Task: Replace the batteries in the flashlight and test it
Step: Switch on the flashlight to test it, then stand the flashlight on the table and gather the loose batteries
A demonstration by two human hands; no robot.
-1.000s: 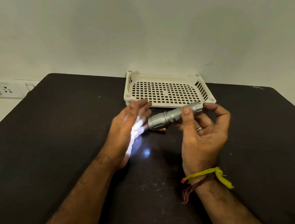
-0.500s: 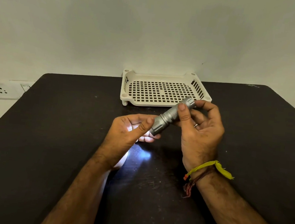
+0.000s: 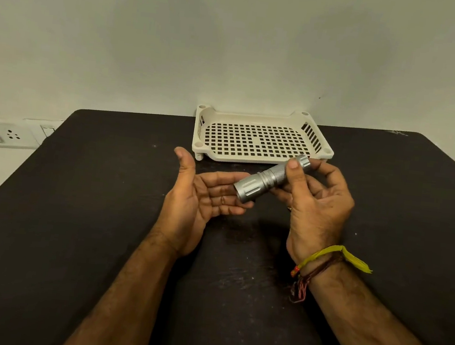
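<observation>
- The right hand (image 3: 313,205) has its grip clamped on the flashlight (image 3: 272,177), thumb across the ridged barrel and fingers curled behind the tail end, likely so a fingertip can reach a switch at the tail cap; the switch itself is hidden.
- The flashlight is held above the bench (image 3: 74,211), tilted, its wide head pointing down and left toward the other palm.
- The left hand (image 3: 204,195) holds nothing: palm up, fingers spread apart, lying just under the head of the flashlight, seemingly as a screen to catch the beam.
- No glow shows on that palm or on the bench, so the light appears to be off at this moment.
- The flashlight looks fully assembled, and no loose batteries are in view, which suggests the task is at its testing stage.
- The white slotted tray (image 3: 316,154) sits empty at the far edge of the bench by the wall, just behind the hands.
</observation>
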